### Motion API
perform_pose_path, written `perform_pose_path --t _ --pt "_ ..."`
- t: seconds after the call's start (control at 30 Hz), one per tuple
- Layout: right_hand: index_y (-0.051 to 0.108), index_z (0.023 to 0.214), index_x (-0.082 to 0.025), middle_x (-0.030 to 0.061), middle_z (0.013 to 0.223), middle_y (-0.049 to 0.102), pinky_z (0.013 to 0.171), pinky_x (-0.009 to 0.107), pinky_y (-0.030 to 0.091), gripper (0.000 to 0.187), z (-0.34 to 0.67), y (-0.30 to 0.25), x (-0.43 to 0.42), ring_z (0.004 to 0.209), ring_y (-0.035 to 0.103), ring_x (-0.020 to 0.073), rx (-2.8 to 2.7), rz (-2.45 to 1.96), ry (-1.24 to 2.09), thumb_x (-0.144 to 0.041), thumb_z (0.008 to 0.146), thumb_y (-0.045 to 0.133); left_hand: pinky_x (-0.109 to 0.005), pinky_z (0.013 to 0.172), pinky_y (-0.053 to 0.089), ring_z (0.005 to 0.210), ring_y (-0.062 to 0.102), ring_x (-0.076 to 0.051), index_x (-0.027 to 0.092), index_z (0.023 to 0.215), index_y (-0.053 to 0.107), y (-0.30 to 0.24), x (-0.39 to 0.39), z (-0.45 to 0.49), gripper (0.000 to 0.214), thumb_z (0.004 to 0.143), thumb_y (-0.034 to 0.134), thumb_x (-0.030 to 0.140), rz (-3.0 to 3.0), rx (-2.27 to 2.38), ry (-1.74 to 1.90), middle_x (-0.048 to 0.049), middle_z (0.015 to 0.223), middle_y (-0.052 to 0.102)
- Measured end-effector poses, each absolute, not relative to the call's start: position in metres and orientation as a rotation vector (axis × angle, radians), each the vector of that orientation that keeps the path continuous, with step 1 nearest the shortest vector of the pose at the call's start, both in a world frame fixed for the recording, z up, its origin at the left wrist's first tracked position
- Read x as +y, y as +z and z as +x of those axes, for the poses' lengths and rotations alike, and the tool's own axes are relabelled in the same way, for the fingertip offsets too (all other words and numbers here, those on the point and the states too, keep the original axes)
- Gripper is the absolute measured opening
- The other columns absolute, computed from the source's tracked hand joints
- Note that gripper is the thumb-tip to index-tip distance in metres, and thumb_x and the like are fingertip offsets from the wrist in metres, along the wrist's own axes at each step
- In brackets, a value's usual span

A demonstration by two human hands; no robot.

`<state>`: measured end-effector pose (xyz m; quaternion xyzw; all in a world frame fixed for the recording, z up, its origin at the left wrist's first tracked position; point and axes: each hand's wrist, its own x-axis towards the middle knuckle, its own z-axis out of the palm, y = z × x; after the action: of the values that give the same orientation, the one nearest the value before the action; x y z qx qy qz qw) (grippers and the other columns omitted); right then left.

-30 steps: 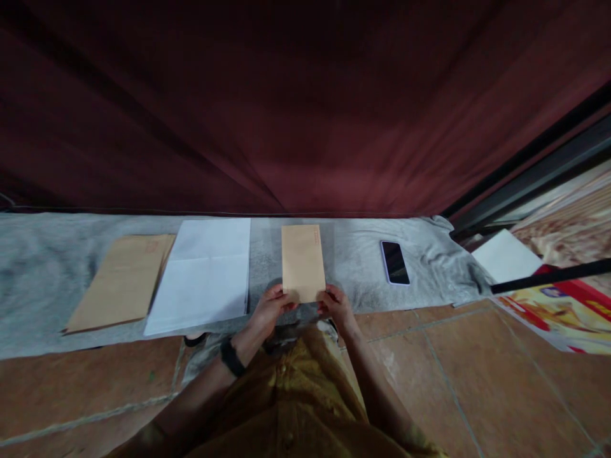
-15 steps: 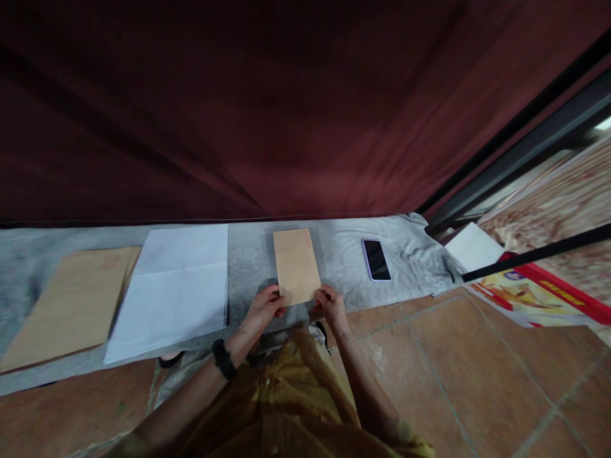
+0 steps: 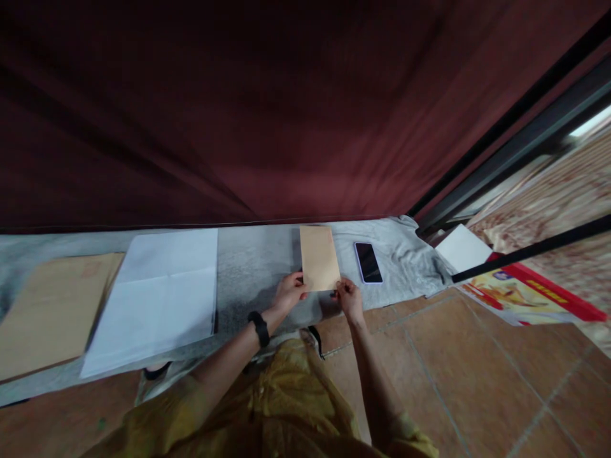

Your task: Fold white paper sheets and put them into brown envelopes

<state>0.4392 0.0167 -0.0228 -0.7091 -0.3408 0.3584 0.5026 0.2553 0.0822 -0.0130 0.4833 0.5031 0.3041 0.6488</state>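
Observation:
A small brown paper envelope (image 3: 319,257) is held between my two hands over the grey cloth. My left hand (image 3: 291,289) pinches its near left corner, thumb on top. At the near right corner, my right hand (image 3: 350,298) grips it in the same way. A black-screened phone (image 3: 368,263) in a pale purple case lies just to the right of the envelope. Well to the left are white paper sheets (image 3: 155,299) with a crease across them, and beyond those some larger brown envelopes (image 3: 55,312).
Grey cloth (image 3: 252,254) covers the narrow surface, rumpled at its right end. A dark red curtain (image 3: 267,127) hangs behind it. On the right are a black metal bar (image 3: 534,248), a white box-like item (image 3: 463,248) and a red and yellow printed package (image 3: 529,296) above the tiled floor (image 3: 458,362).
Both hands have carried the envelope to the right and slightly away from me, closer to the phone. The view has shifted a little to the right.

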Motion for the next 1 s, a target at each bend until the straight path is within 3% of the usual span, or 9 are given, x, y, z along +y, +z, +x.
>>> perform_pose_path --t 0.13,0.3,0.43,0.8,1.0 --pt "0.071 0.104 -0.014 0.0017 0.068 0.066 0.053 0.027 0.052 0.048 0.451 -0.024 0.016 0.058 0.060 0.0176 -0.916 -1.863 0.735 -0.053 0.081 0.055 -0.018 0.048 0.039 0.049 0.055 -0.009 0.013 0.109 0.067 -0.016 0.082 0.266 0.038 0.072 0.069 0.015 1.110 1.186 0.708 0.0051 0.057 0.060" --pt "0.074 0.103 -0.016 0.0092 0.091 0.075 0.079 0.034 0.052 0.042 0.456 -0.026 0.015 0.084 0.068 0.0248 -1.014 -1.969 0.604 -0.046 0.084 0.052 -0.018 0.046 0.039 0.044 0.053 -0.009 0.013 0.123 0.060 -0.021 0.079 0.273 0.051 0.073 0.067 0.011 1.117 1.253 0.686 0.0072 0.056 0.059" --pt "0.073 0.106 -0.016 0.0127 0.102 0.074 0.088 0.036 0.049 0.040 0.454 -0.026 0.015 0.095 0.067 0.0270 -1.039 -2.022 0.542 -0.043 0.086 0.052 -0.018 0.046 0.039 0.043 0.053 -0.008 0.015 0.133 0.054 -0.022 0.077 0.273 0.061 0.073 0.067 0.011 1.143 1.274 0.668 0.0086 0.058 0.059" --pt "0.069 0.115 -0.014 0.0125 0.104 0.070 0.083 0.031 0.047 0.038 0.449 -0.022 0.010 0.092 0.063 0.0228 -1.201 -2.165 0.346 -0.035 0.096 0.043 -0.019 0.050 0.040 0.048 0.056 -0.010 0.015 0.136 0.054 -0.016 0.076 0.276 0.059 0.078 0.063 0.013 1.322 1.318 0.634 0.0066 0.061 0.060" --pt "0.068 0.118 -0.016 0.0115 0.107 0.068 0.078 0.029 0.044 0.036 0.445 -0.021 0.010 0.088 0.063 0.0210 -1.225 -2.295 0.302 -0.033 0.099 0.043 -0.022 0.063 0.045 0.061 0.061 -0.012 0.016 0.134 0.057 -0.018 0.075 0.275 0.055 0.081 0.058 0.007 1.515 1.342 0.634 0.0021 0.070 0.065"
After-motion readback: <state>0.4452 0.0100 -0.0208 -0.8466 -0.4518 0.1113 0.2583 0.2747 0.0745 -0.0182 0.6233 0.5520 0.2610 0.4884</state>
